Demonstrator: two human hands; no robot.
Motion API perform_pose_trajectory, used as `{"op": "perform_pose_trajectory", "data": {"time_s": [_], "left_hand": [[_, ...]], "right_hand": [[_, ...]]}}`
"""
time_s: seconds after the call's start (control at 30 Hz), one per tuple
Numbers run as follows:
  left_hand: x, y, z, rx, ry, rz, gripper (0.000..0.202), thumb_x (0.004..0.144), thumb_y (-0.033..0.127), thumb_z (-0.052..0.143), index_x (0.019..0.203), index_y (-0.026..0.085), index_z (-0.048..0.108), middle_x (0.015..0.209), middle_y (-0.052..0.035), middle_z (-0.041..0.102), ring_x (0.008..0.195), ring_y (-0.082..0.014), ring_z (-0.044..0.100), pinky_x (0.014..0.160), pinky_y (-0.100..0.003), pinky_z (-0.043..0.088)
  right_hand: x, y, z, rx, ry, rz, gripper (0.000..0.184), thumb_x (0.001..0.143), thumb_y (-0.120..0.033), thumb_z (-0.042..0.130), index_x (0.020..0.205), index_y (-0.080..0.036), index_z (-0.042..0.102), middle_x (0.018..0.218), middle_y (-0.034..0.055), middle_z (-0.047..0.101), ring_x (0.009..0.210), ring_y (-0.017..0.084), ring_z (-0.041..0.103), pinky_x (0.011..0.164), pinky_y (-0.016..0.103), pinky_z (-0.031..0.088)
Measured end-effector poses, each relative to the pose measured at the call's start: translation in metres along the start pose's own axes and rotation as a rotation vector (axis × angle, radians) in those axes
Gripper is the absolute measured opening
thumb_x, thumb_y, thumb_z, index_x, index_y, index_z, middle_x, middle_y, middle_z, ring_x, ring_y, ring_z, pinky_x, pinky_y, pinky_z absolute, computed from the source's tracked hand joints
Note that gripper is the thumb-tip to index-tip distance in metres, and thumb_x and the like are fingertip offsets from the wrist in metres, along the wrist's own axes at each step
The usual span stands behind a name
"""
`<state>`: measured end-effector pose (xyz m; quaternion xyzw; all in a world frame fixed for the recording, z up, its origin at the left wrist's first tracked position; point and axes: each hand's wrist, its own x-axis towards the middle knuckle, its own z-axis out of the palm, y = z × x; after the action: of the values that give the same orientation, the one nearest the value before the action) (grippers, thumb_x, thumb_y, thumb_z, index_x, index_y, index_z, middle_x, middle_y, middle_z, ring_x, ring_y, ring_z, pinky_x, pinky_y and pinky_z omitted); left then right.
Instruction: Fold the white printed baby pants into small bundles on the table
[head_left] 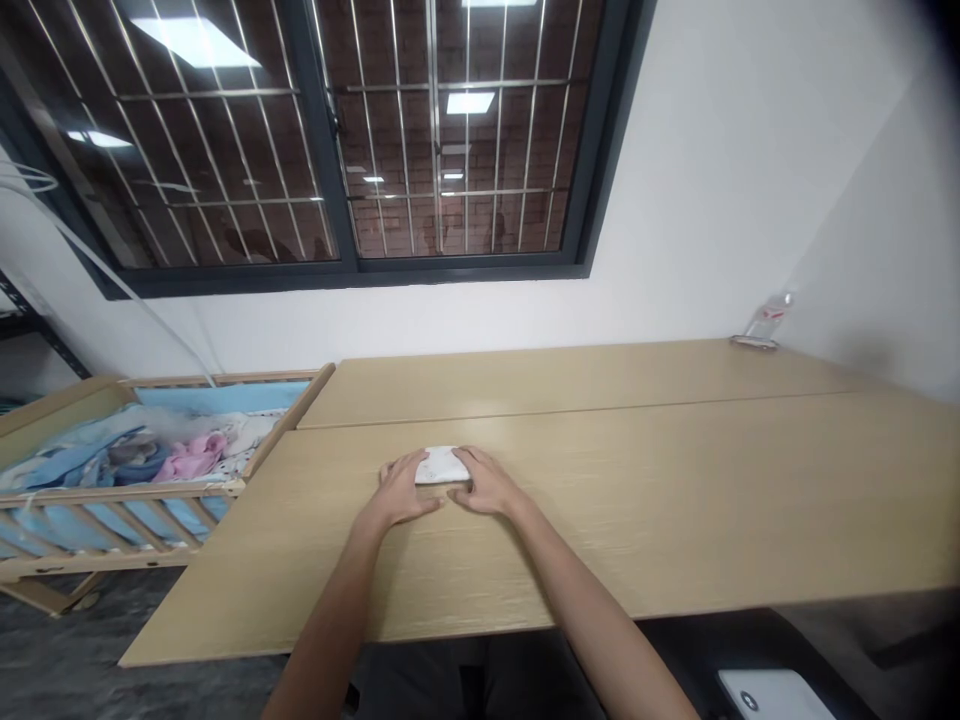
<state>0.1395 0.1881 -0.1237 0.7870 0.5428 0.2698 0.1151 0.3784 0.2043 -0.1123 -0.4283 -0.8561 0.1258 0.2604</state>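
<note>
A small white pad, which looks like a folded cloth, lies on the wooden table. My left hand holds its left side, fingers over the far edge and thumb pointing inward along the near side. On the right side, my right hand grips it in the same way. The two thumbs almost meet in front of the pad. Fingers and palms cover both ends of it, and its exact make is too small to tell.
Left of the table stands a wooden crib with blue lining and heaped clothes. A clear plastic bottle leans at the far right corner by the wall. Below the near edge, a white device rests on a black surface. A barred window is behind.
</note>
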Motion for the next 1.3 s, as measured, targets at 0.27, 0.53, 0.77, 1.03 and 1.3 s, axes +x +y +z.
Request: {"op": "perform_pose_trajectory", "data": {"time_s": [0.27,0.53,0.77,1.03,1.3], "left_hand": [[0.009,0.002,0.0,-0.108,0.138,-0.016,0.031,0.089,0.019,0.055,0.116,0.027,0.068,0.132,-0.0074,0.066,0.131,-0.0262,0.054,0.116,-0.049,0.03],[0.003,0.02,-0.021,-0.361,0.249,-0.162,0.044,0.09,0.037,0.059,0.131,0.02,0.052,0.098,-0.006,0.072,0.085,-0.0199,0.07,0.078,-0.032,0.054],[-0.009,0.041,0.003,-0.448,0.095,-0.419,0.064,0.09,0.034,0.059,0.143,0.011,0.032,0.075,-0.0008,0.07,0.055,-0.0177,0.069,0.056,-0.027,0.052],[-0.009,0.052,0.004,-0.177,-0.095,-0.512,0.051,0.092,0.033,0.059,0.135,0.011,0.044,0.082,-0.0084,0.075,0.066,-0.0208,0.072,0.064,-0.029,0.052],[-0.045,0.097,-0.003,0.151,0.043,-0.391,0.049,0.098,0.047,0.042,0.127,0.01,0.055,0.128,-0.026,0.063,0.125,-0.0387,0.058,0.103,-0.049,0.044]], "right_hand": [[0.01,0.023,0.015,0.233,0.161,-0.014,0.044,0.078,-0.007,0.054,0.119,-0.019,0.064,0.118,0.0116,0.068,0.112,0.026,0.062,0.103,0.042,0.046],[0.034,0.017,-0.01,0.785,0.339,0.193,0.046,0.083,-0.039,0.068,0.121,-0.023,0.048,0.095,0.0023,0.069,0.084,0.02,0.066,0.072,0.031,0.054],[0.058,0.023,-0.015,0.676,0.2,0.327,0.047,0.075,-0.033,0.073,0.115,-0.023,0.051,0.072,-0.0069,0.059,0.058,0.013,0.057,0.053,0.023,0.043],[0.065,0.039,0.008,0.403,0.116,0.346,0.036,0.076,-0.035,0.076,0.103,-0.018,0.058,0.084,0.0009,0.068,0.072,0.016,0.061,0.065,0.027,0.049],[0.056,0.011,-0.013,0.158,0.092,0.058,0.037,0.102,-0.038,0.046,0.127,-0.016,0.061,0.129,0.016,0.066,0.119,0.024,0.061,0.103,0.04,0.047]]}}
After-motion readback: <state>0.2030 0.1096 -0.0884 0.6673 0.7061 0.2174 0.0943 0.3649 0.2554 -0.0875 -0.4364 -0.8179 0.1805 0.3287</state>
